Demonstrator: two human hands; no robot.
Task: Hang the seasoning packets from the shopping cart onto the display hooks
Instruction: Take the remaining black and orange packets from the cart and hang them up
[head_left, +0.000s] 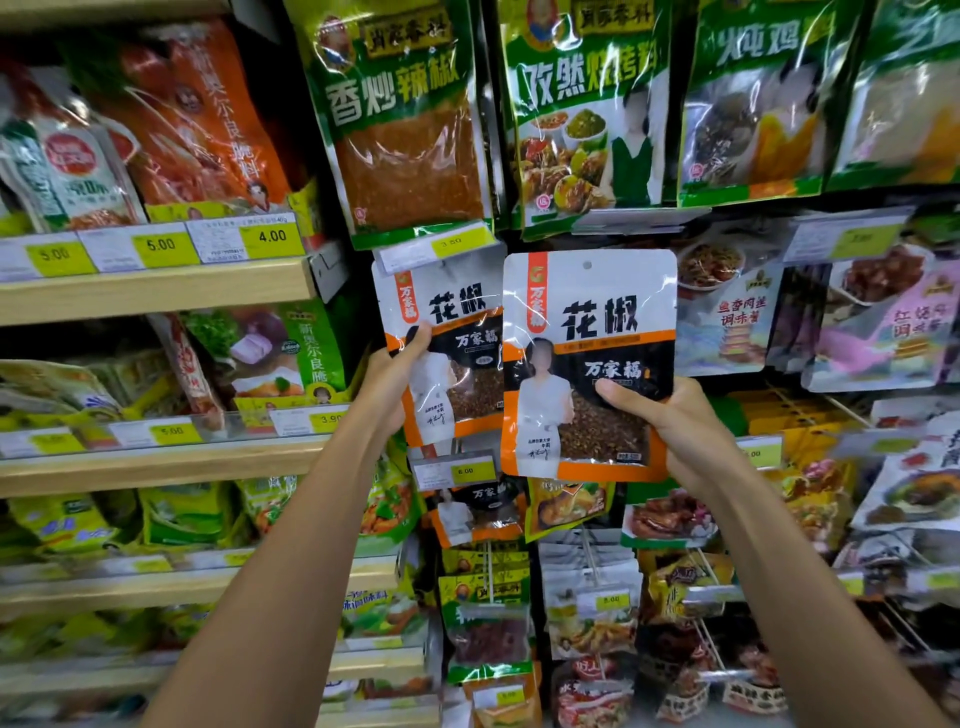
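The right hand (670, 421) grips a peppercorn packet (587, 364) by its lower corner, raised before the display just beside a matching hung packet (452, 312), whose edge the left hand (397, 364) pinches. Held so low, the packet's top may flop and its hole (587, 265) miss the hook, hidden behind the price tag (441, 247); a left-hand tug could pull the hung packet off.
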